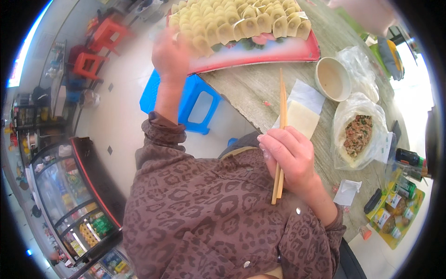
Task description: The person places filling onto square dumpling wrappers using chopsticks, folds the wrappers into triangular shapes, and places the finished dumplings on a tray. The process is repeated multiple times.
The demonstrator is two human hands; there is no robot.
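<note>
My right hand (pixel 291 157), with white powder on its fingers, grips a pair of wooden chopsticks (pixel 283 101) pointing up and away from me. Beneath the chopsticks, on the table, lie square dough wrappers (pixel 302 117) and a white sheet (pixel 306 96). Blurred, my left hand (pixel 170 57) is at the left edge of a red-rimmed floral tray (pixel 258 55); whether its fingers hold anything is unclear. Rows of folded dumplings (pixel 230 24) stand in that tray. To the right sits an open plastic bag of minced meat filling (pixel 359 134) with green bits.
A bowl of cloudy liquid (pixel 332 78) stands by a crumpled plastic bag (pixel 359 66). Below the table's corner is a blue stool (pixel 188 101). Red stools (pixel 89 64) and a glass-fronted drinks fridge (pixel 73 195) stand left. Part of another person (pixel 366 14) shows top right, blurred.
</note>
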